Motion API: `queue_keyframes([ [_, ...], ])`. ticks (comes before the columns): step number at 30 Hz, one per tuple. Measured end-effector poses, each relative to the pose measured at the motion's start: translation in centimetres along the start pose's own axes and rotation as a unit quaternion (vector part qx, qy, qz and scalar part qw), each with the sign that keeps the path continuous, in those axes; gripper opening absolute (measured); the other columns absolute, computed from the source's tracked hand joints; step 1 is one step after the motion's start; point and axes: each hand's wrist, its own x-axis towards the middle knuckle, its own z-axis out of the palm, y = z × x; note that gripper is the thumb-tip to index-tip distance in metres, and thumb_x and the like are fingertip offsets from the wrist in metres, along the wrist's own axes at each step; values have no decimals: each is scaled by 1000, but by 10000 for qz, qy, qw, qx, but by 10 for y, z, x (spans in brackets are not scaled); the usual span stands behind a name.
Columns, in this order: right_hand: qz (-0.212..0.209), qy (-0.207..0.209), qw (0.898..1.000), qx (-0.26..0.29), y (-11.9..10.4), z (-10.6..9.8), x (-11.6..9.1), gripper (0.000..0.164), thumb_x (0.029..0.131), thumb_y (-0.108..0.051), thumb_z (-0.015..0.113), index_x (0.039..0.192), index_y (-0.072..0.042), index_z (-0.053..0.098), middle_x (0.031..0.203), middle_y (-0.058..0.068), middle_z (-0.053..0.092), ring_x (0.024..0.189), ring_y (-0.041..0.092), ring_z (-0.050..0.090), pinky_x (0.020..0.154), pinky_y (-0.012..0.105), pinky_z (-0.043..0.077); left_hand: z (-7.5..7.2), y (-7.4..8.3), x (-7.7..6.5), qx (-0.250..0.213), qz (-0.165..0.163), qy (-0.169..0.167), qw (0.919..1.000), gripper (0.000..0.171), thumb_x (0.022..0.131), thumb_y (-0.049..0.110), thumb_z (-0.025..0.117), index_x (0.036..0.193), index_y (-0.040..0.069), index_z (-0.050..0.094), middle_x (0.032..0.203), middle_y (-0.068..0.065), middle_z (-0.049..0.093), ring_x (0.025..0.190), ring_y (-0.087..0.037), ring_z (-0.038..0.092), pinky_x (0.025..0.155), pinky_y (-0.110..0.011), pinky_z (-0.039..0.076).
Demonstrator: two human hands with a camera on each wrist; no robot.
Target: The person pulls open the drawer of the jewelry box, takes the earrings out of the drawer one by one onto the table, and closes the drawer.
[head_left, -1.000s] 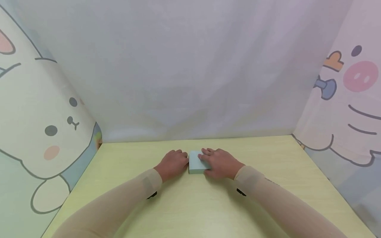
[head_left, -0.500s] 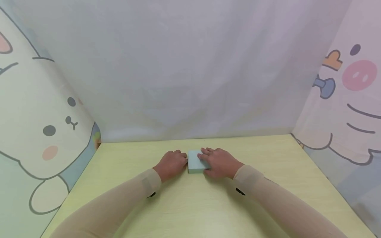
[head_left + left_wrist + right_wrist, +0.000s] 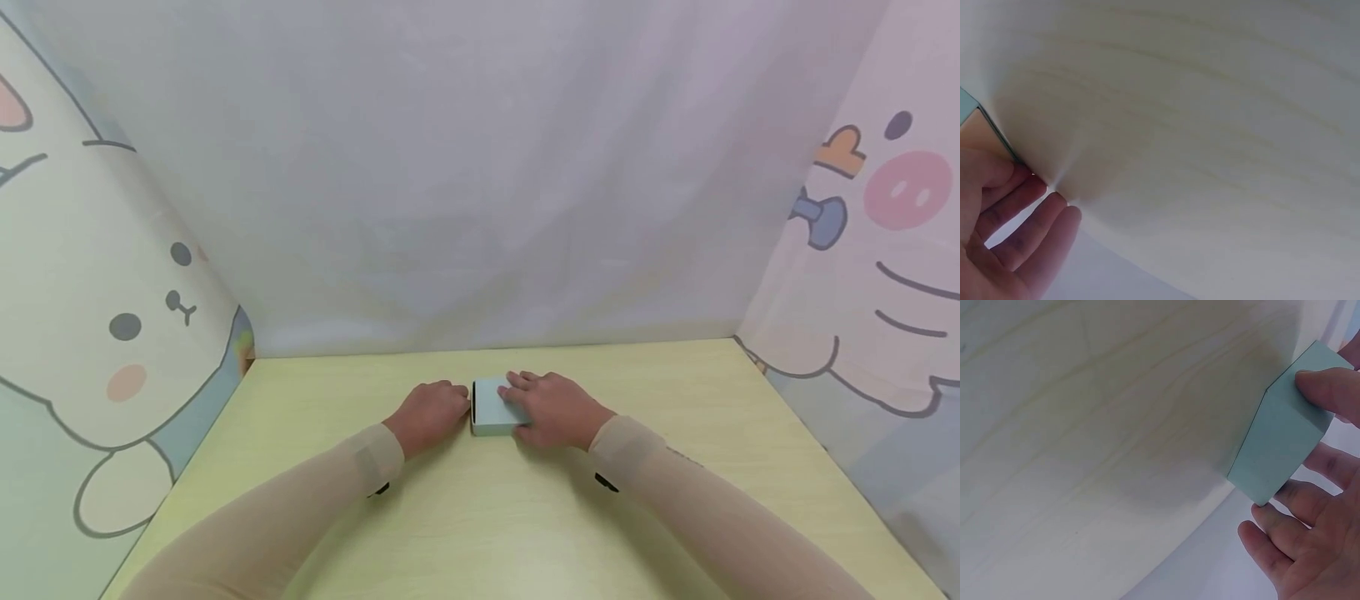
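Note:
A small pale green box [image 3: 491, 407] lies flat on the table, with a thin dark gap along its left end. My right hand [image 3: 561, 410] grips the box from the right, fingers over its top and thumb against its near side; the right wrist view shows the thumb on the green box [image 3: 1282, 434]. At the left end, my left hand [image 3: 429, 414] has its fingers bent against the edge. In the left wrist view, its thumb and forefinger pinch at the edge of a tan panel [image 3: 985, 136] bordered in green. What lies inside the box is hidden.
The pale wood-look table [image 3: 480, 517] runs back to a plain whitish curtain [image 3: 480, 208]. Cartoon-printed sheets [image 3: 97, 275] hang at both sides.
A dark gap has appeared along the box's left end, and my left hand has shifted very slightly left. My right hand keeps its place on the box.

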Motion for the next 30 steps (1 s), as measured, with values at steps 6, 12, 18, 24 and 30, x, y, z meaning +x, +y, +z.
queue_keyframes([
  [6, -2, -1, 10000, 28, 1, 1, 1, 63, 104, -34, 85, 161, -8, 72, 167, 24, 71, 150, 45, 75, 118, 59, 66, 0, -1, 0, -206, -66, 6, 9998, 7, 110, 17, 86, 111, 12, 90, 103, -1, 86, 83, -19, 74, 83, -34, 72],
  [12, 0, 18, 10000, 51, 1, 1, 1, 63, 104, -34, 85, 161, -9, 72, 167, 24, 70, 150, 45, 75, 118, 59, 66, 0, -2, -1, -495, -172, 35, 9986, 9, 112, 17, 84, 110, 11, 90, 101, -3, 85, 84, -21, 74, 85, -36, 72],
  [18, 4, 28, 10000, 26, 1, 1, 0, 63, 104, -34, 85, 161, -9, 72, 167, 24, 70, 150, 44, 75, 117, 59, 66, -1, -1, -2, -480, -108, 168, 9986, 9, 111, 17, 85, 108, 10, 90, 100, -3, 86, 82, -20, 74, 82, -36, 72],
  [24, 52, -13, 9999, 127, 0, 0, 0, 63, 104, -33, 85, 161, -9, 72, 168, 24, 70, 151, 44, 74, 119, 60, 66, 2, -1, -2, -461, -155, 72, 9988, 10, 112, 18, 84, 112, 10, 90, 102, -4, 86, 84, -20, 75, 85, -36, 73],
  [30, 37, 17, 10000, 90, 1, 0, -1, 63, 104, -33, 84, 161, -9, 72, 167, 24, 70, 151, 44, 75, 118, 59, 66, 4, -1, -2, -401, -195, 55, 9990, 9, 111, 17, 84, 110, 11, 90, 103, -3, 85, 84, -20, 73, 84, -36, 72],
])
